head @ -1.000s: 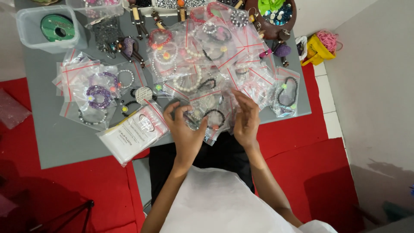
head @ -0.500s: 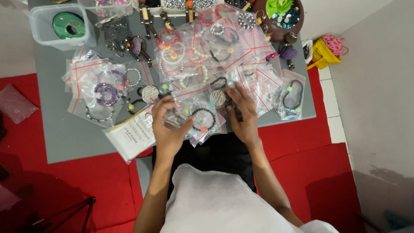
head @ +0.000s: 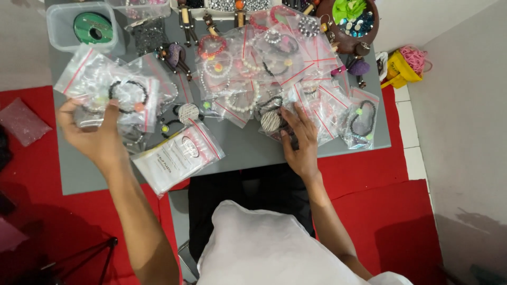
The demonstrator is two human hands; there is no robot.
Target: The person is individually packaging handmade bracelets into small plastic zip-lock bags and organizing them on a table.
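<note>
1. Fingers of left hand gripped clear bags w/ black bracelet, held up over worktop left side.
2. Right hand lay flat, fingers loose, on bagged bracelets near front edge.

Grey table, bagged bracelets, tub

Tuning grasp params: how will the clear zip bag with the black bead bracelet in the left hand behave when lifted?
Probably floppy: the clear bag is thin film, creased and sagging around the left hand. Likely light, pinched at one edge only. Its glossy plastic looks slippery, and the black bracelet inside could slide and shift the weight.
</note>
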